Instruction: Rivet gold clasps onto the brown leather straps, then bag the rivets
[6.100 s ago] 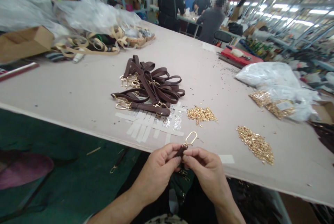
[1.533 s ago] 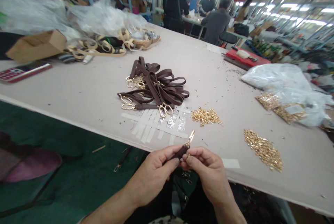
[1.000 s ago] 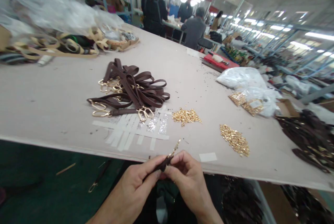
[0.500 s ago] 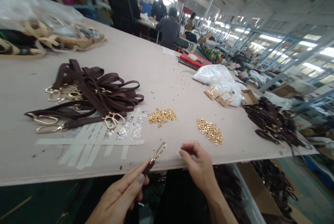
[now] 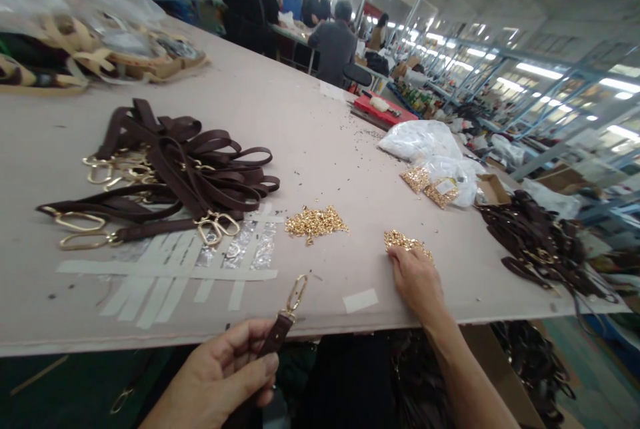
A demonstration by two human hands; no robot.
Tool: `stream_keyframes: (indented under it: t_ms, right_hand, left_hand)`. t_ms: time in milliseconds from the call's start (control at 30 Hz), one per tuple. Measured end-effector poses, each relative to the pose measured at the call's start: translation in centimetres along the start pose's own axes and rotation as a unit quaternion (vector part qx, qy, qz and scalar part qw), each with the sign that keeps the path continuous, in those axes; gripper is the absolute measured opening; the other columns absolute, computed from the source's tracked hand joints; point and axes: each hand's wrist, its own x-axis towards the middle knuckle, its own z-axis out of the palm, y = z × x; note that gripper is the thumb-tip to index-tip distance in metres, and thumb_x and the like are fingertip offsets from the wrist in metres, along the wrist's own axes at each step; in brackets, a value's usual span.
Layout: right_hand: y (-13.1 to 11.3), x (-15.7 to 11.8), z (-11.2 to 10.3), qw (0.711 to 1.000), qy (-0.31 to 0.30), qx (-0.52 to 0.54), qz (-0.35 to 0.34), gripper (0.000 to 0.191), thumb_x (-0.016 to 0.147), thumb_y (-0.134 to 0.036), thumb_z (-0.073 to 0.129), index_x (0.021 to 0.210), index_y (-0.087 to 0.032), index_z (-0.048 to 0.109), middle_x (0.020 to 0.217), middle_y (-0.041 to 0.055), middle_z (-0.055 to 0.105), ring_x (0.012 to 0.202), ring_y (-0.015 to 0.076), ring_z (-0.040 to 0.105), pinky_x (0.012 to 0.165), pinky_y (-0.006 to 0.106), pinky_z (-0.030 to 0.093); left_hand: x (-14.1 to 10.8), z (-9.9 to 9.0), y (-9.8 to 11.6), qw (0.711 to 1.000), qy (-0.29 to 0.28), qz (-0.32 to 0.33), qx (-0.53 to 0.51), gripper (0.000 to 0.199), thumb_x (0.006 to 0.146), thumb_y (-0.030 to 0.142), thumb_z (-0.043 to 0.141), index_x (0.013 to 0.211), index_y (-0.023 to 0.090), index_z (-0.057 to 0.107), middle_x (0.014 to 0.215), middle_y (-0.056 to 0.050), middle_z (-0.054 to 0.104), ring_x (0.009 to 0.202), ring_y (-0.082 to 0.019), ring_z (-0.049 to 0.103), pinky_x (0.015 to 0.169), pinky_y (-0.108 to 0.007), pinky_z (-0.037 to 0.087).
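Observation:
My left hand (image 5: 233, 366) is closed around a dark brown leather strap (image 5: 277, 336) at the table's front edge. A gold oval clasp (image 5: 297, 294) sticks up from the strap's end. Over to the right, my right hand (image 5: 415, 279) reaches into a small heap of gold metal pieces (image 5: 400, 239). Its fingertips are bent down at the heap's near side, and what they pinch, if anything, is hidden. A second heap of gold pieces (image 5: 316, 222) lies between the hands, farther back. Brown straps with gold clasps (image 5: 200, 162) are piled at the left.
Tape strips (image 5: 165, 272) hold clear plastic to the table (image 5: 320, 142). Bags of gold pieces (image 5: 440, 190) and a white plastic bag (image 5: 420, 139) lie at the right, near more brown straps (image 5: 540, 242). A red tray (image 5: 383, 109) stands farther back. Several people are in the background.
My right hand has moved right, from the table's front edge to the right heap. A piece of tape it covered now shows. My left hand has shifted slightly down and left with the strap.

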Motion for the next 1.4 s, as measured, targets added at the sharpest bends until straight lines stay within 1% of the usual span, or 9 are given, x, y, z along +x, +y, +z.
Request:
stream_keyframes:
  t_ms: [333, 500, 600, 667, 767, 867, 1033, 1233, 1400]
  right_hand:
    - [0.7, 0.2, -0.1, 0.999, -0.044, -0.013, -0.013, 0.024, 0.094, -0.021, 0.045, 0.097, -0.02, 0.069, 0.089, 0.0095, 0.071, 0.09, 0.0242, 0.061, 0.083, 0.036, 0.043]
    - [2.2, 1.5, -0.3, 0.994, -0.078, 0.06, 0.038, 0.019, 0.084, -0.027, 0.053, 0.091, -0.023, 0.07, 0.084, 0.0039, 0.073, 0.077, 0.0216, 0.065, 0.07, 0.035, 0.049]
    - [2.8, 2.0, -0.4, 0.983, -0.123, 0.112, 0.082, 0.018, 0.078, -0.031, 0.057, 0.089, -0.025, 0.07, 0.081, 0.0022, 0.073, 0.073, 0.0219, 0.066, 0.068, 0.036, 0.048]
    - [2.3, 1.9, -0.7, 0.979, -0.119, 0.126, 0.108, 0.017, 0.076, -0.033, 0.059, 0.086, -0.025, 0.07, 0.081, 0.0027, 0.073, 0.075, 0.024, 0.066, 0.071, 0.039, 0.048]
    - [-1.1, 0.3, -1.4, 0.967, -0.062, 0.213, 0.128, 0.017, 0.076, -0.037, 0.063, 0.086, -0.024, 0.069, 0.082, 0.004, 0.072, 0.078, 0.0248, 0.066, 0.074, 0.04, 0.049]
    - [-7.0, -2.3, -2.0, 0.903, -0.044, 0.411, 0.119, 0.017, 0.081, -0.038, 0.067, 0.087, -0.022, 0.068, 0.087, 0.0046, 0.072, 0.083, 0.0222, 0.066, 0.075, 0.035, 0.052]
    - [-15.8, -5.1, -1.9, 0.837, -0.023, 0.542, 0.072, 0.003, 0.085, -0.024, 0.067, 0.088, -0.025, 0.068, 0.086, 0.0018, 0.071, 0.084, 0.0178, 0.066, 0.074, 0.029, 0.054]
    - [-17.8, -5.1, -1.6, 0.84, -0.013, 0.542, 0.008, 0.014, 0.088, -0.013, 0.062, 0.088, -0.027, 0.065, 0.088, -0.0005, 0.07, 0.084, 0.015, 0.066, 0.075, 0.026, 0.054]
    - [-18.0, -5.5, -1.6, 0.862, 0.032, 0.505, -0.027, 0.015, 0.085, -0.009, 0.063, 0.084, -0.024, 0.064, 0.089, 0.0005, 0.071, 0.086, 0.0156, 0.067, 0.079, 0.027, 0.053]
  left_hand:
    - [1.4, -0.2, -0.8, 0.999, -0.032, -0.003, -0.02, 0.041, 0.058, 0.036, 0.088, 0.091, 0.017, 0.074, 0.076, -0.002, 0.067, 0.058, -0.01, 0.053, 0.052, -0.02, 0.048]
    - [1.6, -0.4, -0.7, 0.996, -0.089, 0.018, 0.022, 0.03, 0.07, 0.031, 0.08, 0.095, 0.016, 0.073, 0.083, -0.003, 0.065, 0.068, -0.011, 0.055, 0.06, -0.021, 0.051]
    - [1.4, -0.3, -0.7, 0.995, -0.09, 0.04, 0.027, 0.026, 0.075, 0.028, 0.076, 0.097, 0.015, 0.071, 0.082, -0.002, 0.062, 0.068, -0.011, 0.053, 0.061, -0.021, 0.05]
    - [1.4, -0.1, -0.8, 0.995, -0.082, 0.054, 0.027, 0.026, 0.075, 0.027, 0.074, 0.097, 0.015, 0.07, 0.081, -0.001, 0.061, 0.067, -0.01, 0.053, 0.06, -0.021, 0.049]
    - [1.4, 0.2, -0.7, 0.995, -0.061, 0.065, 0.038, 0.026, 0.074, 0.026, 0.074, 0.097, 0.015, 0.07, 0.079, 0.0, 0.061, 0.067, -0.011, 0.053, 0.061, -0.022, 0.049]
    - [1.2, 0.5, -0.1, 0.995, -0.043, 0.076, 0.056, 0.024, 0.073, 0.025, 0.072, 0.094, 0.014, 0.069, 0.078, -0.001, 0.062, 0.068, -0.012, 0.054, 0.064, -0.024, 0.049]
    - [0.9, 0.6, 0.2, 0.991, -0.038, 0.109, 0.065, 0.022, 0.074, 0.027, 0.071, 0.091, 0.013, 0.07, 0.076, -0.002, 0.065, 0.067, -0.013, 0.056, 0.064, -0.025, 0.048]
    - [1.0, 0.0, -0.5, 0.987, -0.034, 0.137, 0.079, 0.021, 0.077, 0.029, 0.071, 0.091, 0.013, 0.071, 0.08, -0.004, 0.069, 0.07, -0.015, 0.059, 0.065, -0.025, 0.049]
    - [0.7, -0.2, -0.6, 0.96, -0.012, 0.237, 0.149, 0.011, 0.081, 0.019, 0.066, 0.088, 0.019, 0.074, 0.082, -0.001, 0.07, 0.076, -0.014, 0.062, 0.07, -0.024, 0.048]
